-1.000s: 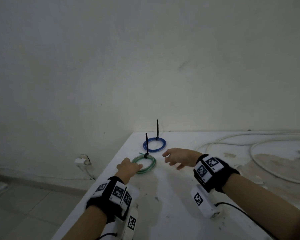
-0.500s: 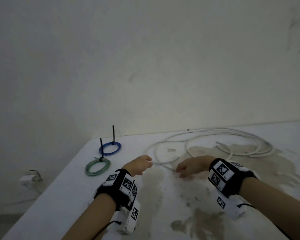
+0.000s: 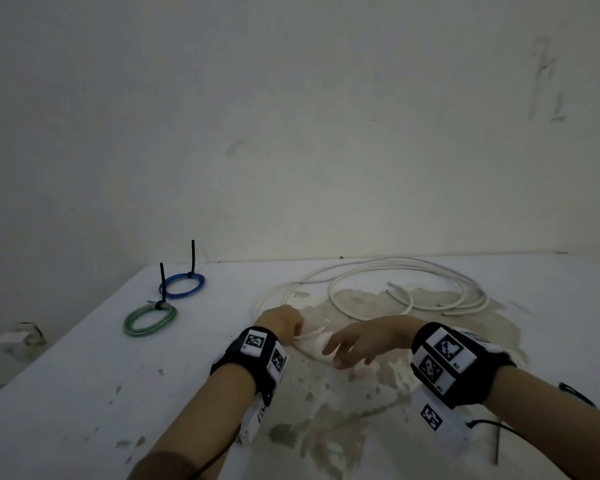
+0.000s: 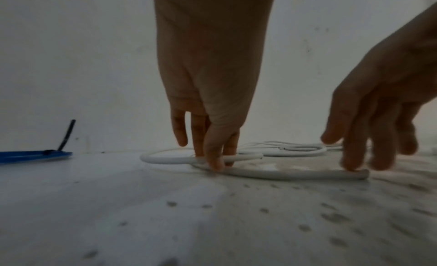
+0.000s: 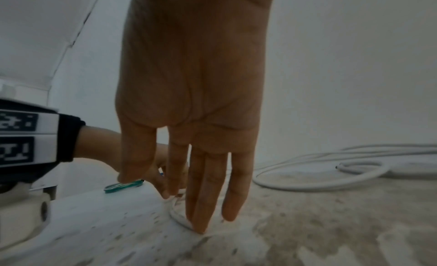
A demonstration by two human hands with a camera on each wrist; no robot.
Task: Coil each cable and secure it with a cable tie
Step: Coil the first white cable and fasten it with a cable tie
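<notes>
A loose white cable point(image 3: 371, 271) sprawls in wide loops over the stained middle of the table point(image 3: 84, 393). Its near end point(image 4: 283, 174) lies in front of me. My left hand point(image 4: 217, 163) pinches the cable between thumb and fingers where two strands cross. My right hand point(image 5: 201, 223) has straight fingers, whose tips press down on the cable close to its cut end point(image 4: 364, 174). At the far left lie a blue coil point(image 3: 182, 285) and a green coil point(image 3: 149, 318), each bound with a black cable tie point(image 3: 192, 258) sticking upright.
The table's left edge point(image 3: 66, 348) drops to the floor, where a white plug box point(image 3: 18, 339) lies. A wall stands right behind the table. A brownish stain point(image 3: 361, 393) covers the surface under my hands.
My view swung right, from the two tied coils to the white cable. Both hands moved from the green coil to the cable's near end; the left took hold, the right fingertips came down.
</notes>
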